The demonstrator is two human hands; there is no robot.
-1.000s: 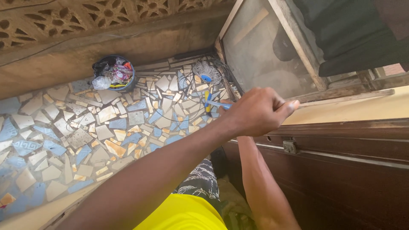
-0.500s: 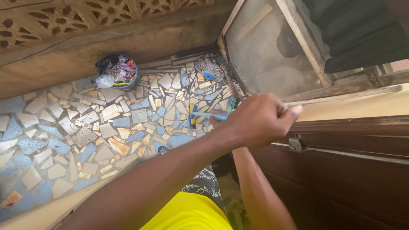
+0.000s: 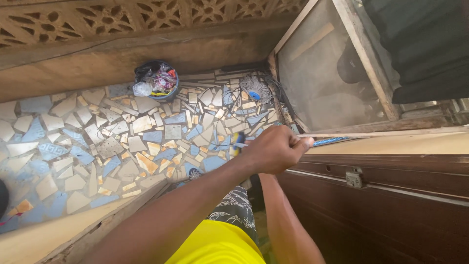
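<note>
My left hand [image 3: 274, 149] is closed around a slim blue tool [image 3: 331, 141] with a yellow end [image 3: 238, 141]. The tool's blue patterned length lies along the pale top edge [image 3: 400, 144] of a dark brown wooden door [image 3: 391, 215] that stands on its side. A metal hinge [image 3: 354, 179] sits on the door's face just right of the hand. My right forearm [image 3: 281, 220] rises beside the door towards the left hand. The right hand itself is hidden beneath the left hand and the door.
A broken-tile mosaic floor [image 3: 97, 146] lies below. On it stand a bucket of rubbish [image 3: 157, 80] and a grey mop head [image 3: 255, 90] with cables. A wood-framed screen panel [image 3: 332, 63] leans at the right. A pale plank [image 3: 44, 239] crosses the lower left.
My left hand has drawn back to the left along the door's top edge, and the tool's blue length now shows to the right of the fist. The view has shifted right.
</note>
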